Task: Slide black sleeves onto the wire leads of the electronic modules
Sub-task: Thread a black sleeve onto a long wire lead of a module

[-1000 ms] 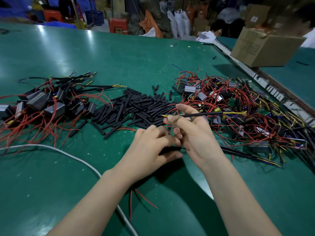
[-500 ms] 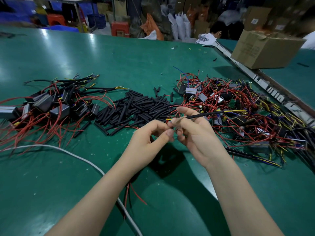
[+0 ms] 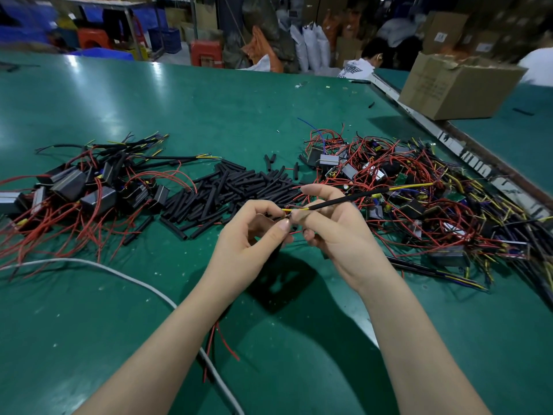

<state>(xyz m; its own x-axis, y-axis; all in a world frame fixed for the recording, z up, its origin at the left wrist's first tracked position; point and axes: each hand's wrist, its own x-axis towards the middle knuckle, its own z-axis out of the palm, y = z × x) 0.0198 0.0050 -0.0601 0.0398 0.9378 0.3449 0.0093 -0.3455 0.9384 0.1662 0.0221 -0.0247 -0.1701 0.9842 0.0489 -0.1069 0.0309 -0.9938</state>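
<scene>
the green table [image 3: 209, 109] spreads out under and beyond both hands. beyond and to the right of the right hand lies the tangle of unsleeved modules [image 3: 413, 202] with red and yellow leads; beyond and to the left of the left hand sits the heap of finished modules [image 3: 80, 187]. straight ahead of the fingertips is the loose pile of black sleeves [image 3: 233, 190].

the right hand [image 3: 338, 232] is curled, pinching a black sleeve [image 3: 344, 202] that angles up and away to its right, with yellow wire [image 3: 410, 187] showing past its far end. the left hand [image 3: 254, 235] is curled too, thumb and fingers pinching the yellow wire tips [image 3: 288, 210] that stick out of the near end, right between the two hands.

the risk, i judge: the thin leads could splay or buckle at the sleeve mouth if pulled unevenly, or one strand could slip back inside. the trailing leads may also snag on the tangle to the right and drag other modules along.
</scene>
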